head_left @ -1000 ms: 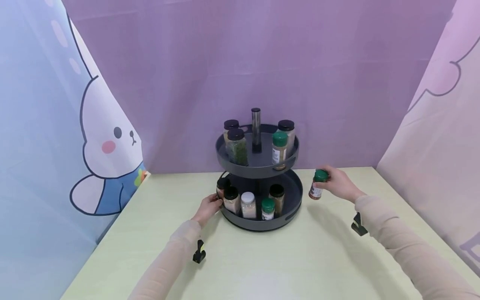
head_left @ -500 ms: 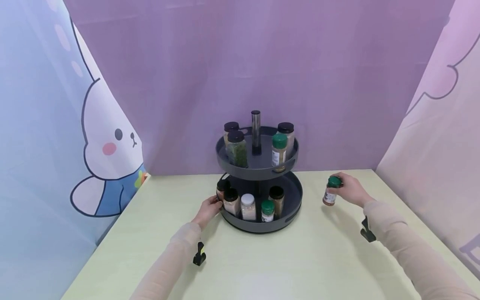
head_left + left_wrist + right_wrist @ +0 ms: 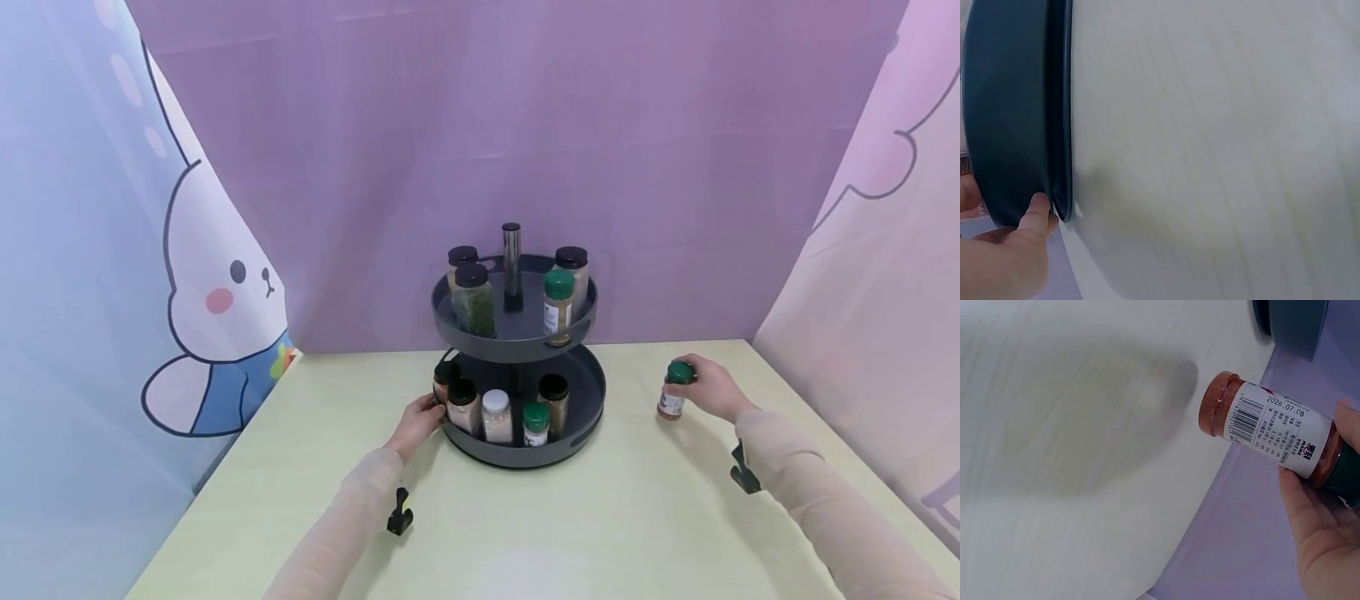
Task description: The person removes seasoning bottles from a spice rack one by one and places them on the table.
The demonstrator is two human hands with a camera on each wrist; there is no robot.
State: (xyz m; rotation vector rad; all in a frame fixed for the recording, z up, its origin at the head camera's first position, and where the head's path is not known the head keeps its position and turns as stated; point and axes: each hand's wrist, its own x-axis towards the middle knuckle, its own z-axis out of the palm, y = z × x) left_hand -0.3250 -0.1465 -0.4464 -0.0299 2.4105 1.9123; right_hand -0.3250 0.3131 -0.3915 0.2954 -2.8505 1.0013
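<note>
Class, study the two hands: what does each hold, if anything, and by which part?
The right hand holds a jar by its upper end, around the green cap; the left hand grips the lower tray by its left wall.

Head view: farther back, facing forward-down; wrist views: close, both sharing tabletop (image 3: 1210,125).

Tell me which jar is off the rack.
The green-lidded jar in the right hand; all the others in view stand on the rack.
</note>
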